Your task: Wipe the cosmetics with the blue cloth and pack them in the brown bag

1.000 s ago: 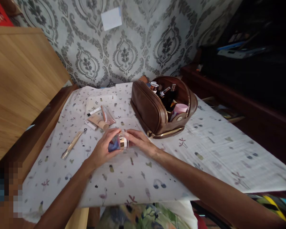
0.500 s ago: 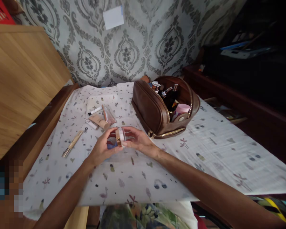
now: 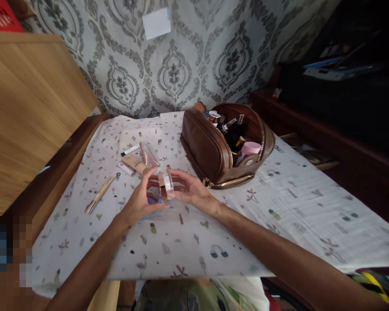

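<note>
My right hand (image 3: 196,190) grips a small cosmetic jar (image 3: 167,186) with a gold lid and clear body, thumb and fingers around its clear end. My left hand (image 3: 139,201) is curved around the lid end, its fingers and thumb spread apart and seemingly off the lid. A bluish item (image 3: 154,202), partly hidden, shows behind my left hand. Beyond it lie a beige squeeze tube (image 3: 133,163), a white tube (image 3: 125,168), a thin white tube with a black end (image 3: 130,150) and a clear-and-pink pouch-like tube (image 3: 149,155). A gold stick (image 3: 99,195) rests to the left.
A brown makeup bag (image 3: 207,147) stands unzipped behind my right hand, holding bottles and a pink-lidded container (image 3: 251,149). The patterned cloth (image 3: 168,250) covers the table. A wooden panel (image 3: 29,116) rises at left; dark furniture (image 3: 337,112) borders the right.
My left fingers and thumb have spread wider and loosened from the gold lid. The jar stays in my right hand. The view has shifted slightly.
</note>
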Motion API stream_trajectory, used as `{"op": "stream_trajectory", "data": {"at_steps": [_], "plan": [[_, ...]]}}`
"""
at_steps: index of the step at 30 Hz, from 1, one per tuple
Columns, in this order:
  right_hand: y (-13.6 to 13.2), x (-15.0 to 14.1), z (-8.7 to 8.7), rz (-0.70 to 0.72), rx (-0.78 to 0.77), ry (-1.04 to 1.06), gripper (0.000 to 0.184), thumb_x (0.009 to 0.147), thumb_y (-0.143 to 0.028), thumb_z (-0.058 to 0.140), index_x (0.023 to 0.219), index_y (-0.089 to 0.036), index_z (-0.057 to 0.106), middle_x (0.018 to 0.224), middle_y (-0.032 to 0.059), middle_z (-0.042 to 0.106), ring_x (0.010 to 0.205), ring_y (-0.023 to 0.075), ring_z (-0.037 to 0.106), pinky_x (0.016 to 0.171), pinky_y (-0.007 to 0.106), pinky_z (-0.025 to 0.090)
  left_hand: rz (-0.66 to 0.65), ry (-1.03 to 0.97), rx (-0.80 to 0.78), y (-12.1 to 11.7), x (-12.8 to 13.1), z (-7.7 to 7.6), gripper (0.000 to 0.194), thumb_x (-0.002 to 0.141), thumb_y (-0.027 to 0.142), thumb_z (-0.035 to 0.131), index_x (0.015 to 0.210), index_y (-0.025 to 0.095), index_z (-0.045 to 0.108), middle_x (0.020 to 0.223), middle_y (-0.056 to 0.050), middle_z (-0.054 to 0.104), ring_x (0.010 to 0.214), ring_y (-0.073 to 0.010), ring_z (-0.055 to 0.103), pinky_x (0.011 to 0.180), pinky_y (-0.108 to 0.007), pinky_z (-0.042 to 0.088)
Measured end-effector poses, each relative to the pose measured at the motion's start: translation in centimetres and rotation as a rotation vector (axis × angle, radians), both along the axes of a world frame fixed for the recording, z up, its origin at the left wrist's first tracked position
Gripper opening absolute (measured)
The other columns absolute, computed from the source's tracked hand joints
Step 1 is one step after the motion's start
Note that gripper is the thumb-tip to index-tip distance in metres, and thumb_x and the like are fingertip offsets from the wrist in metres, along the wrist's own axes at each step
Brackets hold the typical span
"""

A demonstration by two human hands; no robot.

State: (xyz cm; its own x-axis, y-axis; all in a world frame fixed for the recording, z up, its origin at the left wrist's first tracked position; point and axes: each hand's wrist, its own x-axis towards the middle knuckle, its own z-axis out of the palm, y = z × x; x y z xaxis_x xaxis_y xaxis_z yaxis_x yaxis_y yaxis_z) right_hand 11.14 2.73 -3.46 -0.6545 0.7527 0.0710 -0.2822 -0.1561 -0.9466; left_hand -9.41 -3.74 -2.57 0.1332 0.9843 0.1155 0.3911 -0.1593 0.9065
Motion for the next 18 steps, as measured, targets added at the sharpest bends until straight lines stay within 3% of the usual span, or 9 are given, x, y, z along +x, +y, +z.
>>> {"op": "stream_trajectory", "data": {"at_steps": [4, 10, 18], "plan": [[0.12, 0.14, 0.23, 0.01, -0.008, 0.005, 0.068, 0.066, -0.041, 0.089, 0.126, -0.026, 0.061, 0.129, 0.0083, 0.063, 0.11, 0.0254, 0.066, 0.1, 0.048, 0.052, 0.016, 0.022, 0.004, -0.04, 0.14, -0.12, 0.08, 0.076, 0.04, 0.081, 0.143, 0.027, 0.039, 0.133, -0.012, 0.059, 0.118, -0.0286, 0.062, 0.088, -0.038, 0.056], [0.18, 0.32, 0.63, -0.001, 0.111, -0.005, 0.067, 0.067, -0.035, 0.089, 0.128, -0.028, 0.062, 0.124, 0.0067, 0.068, 0.12, 0.0267, 0.062, 0.11, 0.049, 0.045, -0.009, -0.037, -0.035, -0.02, -0.01, 0.43, 0.069, 0.078, 0.043, 0.078, 0.136, 0.026, 0.044, 0.115, -0.01, 0.067, 0.107, -0.0275, 0.066, 0.079, -0.037, 0.057], [0.05, 0.16, 0.21, -0.008, 0.036, -0.013, 0.065, 0.067, -0.038, 0.089, 0.126, -0.026, 0.063, 0.124, 0.0069, 0.067, 0.111, 0.0252, 0.065, 0.101, 0.047, 0.051, -0.021, 0.02, -0.018, -0.08, 0.1, 0.76, 0.073, 0.078, 0.043, 0.078, 0.139, 0.025, 0.043, 0.12, -0.01, 0.067, 0.109, -0.0277, 0.066, 0.087, -0.039, 0.055]]}}
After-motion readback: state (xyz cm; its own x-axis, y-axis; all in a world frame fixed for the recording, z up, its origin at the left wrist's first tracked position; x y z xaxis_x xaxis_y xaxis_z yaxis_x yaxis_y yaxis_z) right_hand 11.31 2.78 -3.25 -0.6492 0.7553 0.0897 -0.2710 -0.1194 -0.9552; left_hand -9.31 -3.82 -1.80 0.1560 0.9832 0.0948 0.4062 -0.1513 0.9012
